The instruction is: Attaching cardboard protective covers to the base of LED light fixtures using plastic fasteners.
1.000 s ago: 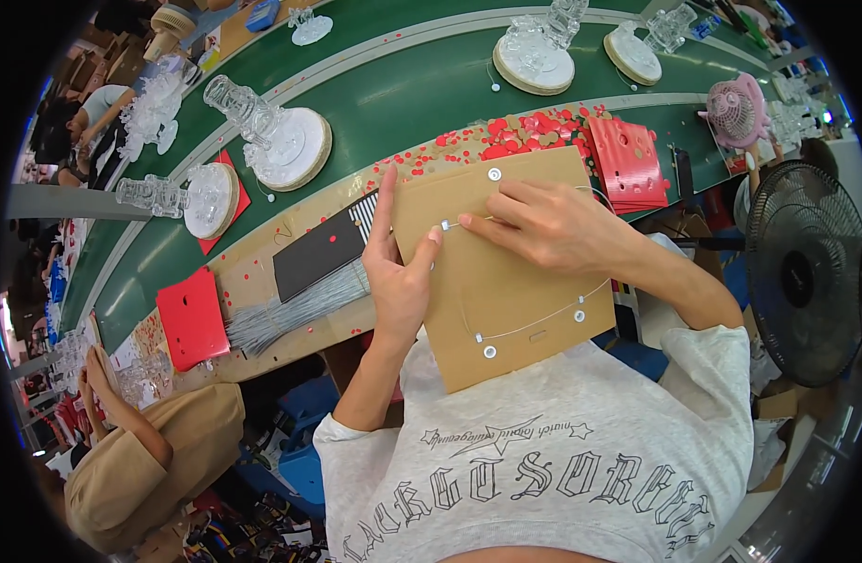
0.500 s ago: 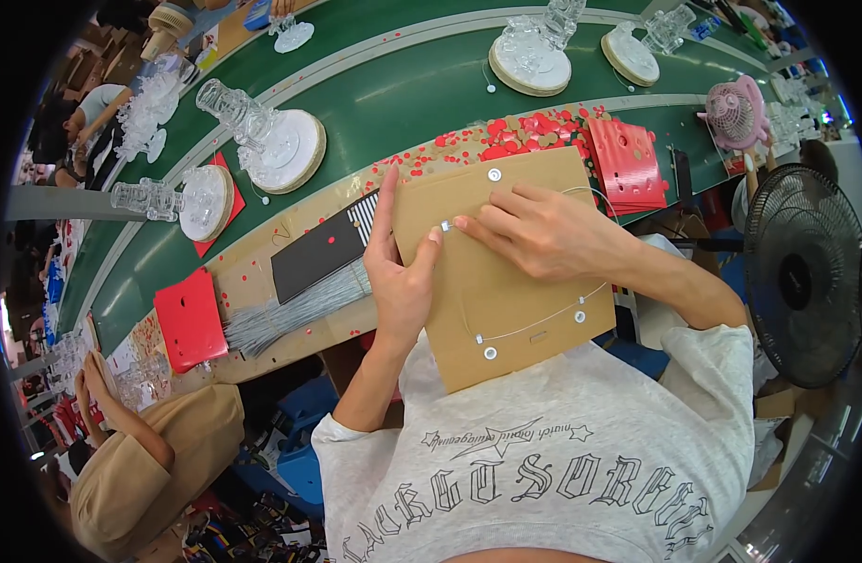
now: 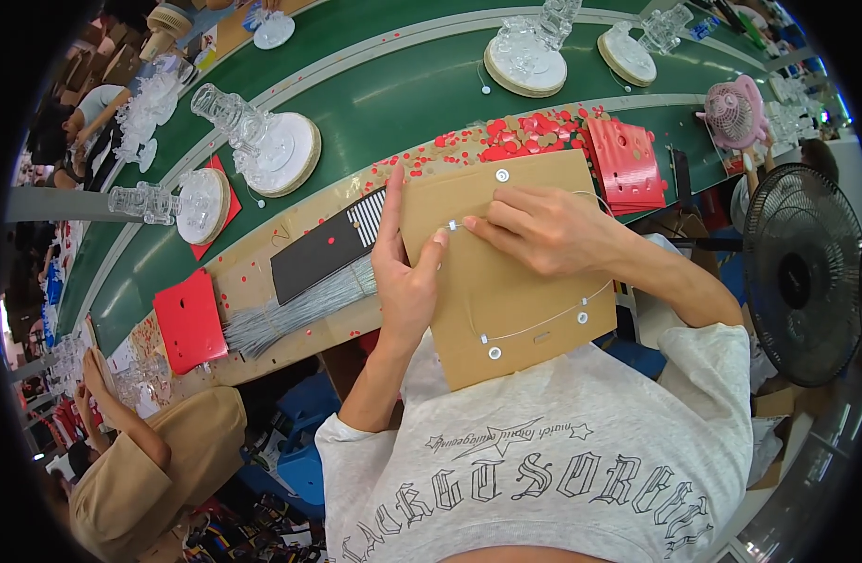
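A brown cardboard panel leans upright against my shirt, with round white eyelets near its corners. Its left edge sits in the grip of my left hand, whose thumb lies on the face beside a small whitish clip. A thin pale wire runs through small clips along the lower part and loops out past the right edge. My right hand is closed in a pinch just right of the upper clip, on the wire there; its fingertips partly hide it.
Beyond the panel lie a bundle of cut grey wires, a black striped sheet, red sheets and scattered red discs. Clear glass-like pieces on round white bases stand on the green belt. A black fan is at right.
My right fingers have drawn slightly right, away from the upper clip, and a short stretch of wire shows. The panel has shifted a little right; pieces on the belt have moved slightly left.
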Tool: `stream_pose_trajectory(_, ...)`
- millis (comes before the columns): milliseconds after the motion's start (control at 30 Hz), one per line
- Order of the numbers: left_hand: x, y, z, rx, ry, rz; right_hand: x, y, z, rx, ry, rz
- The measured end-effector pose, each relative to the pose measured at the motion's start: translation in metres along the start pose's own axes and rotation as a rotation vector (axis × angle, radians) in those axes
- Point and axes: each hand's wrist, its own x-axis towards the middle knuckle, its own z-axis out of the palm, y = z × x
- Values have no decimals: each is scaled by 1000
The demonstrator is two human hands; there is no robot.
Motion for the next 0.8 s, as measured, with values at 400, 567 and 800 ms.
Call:
stream_pose_trajectory(400,-3,-8,3,-52,-29,1,-18,2,1,26,94,76)
stream_pose_trajectory(567,2,-16,6,61,-62,38,-8,-4,7,-97,48,27)
stream_pose_trajectory(800,-1,-13,5,84,-50,69,-8,-8,11,-16,147,69)
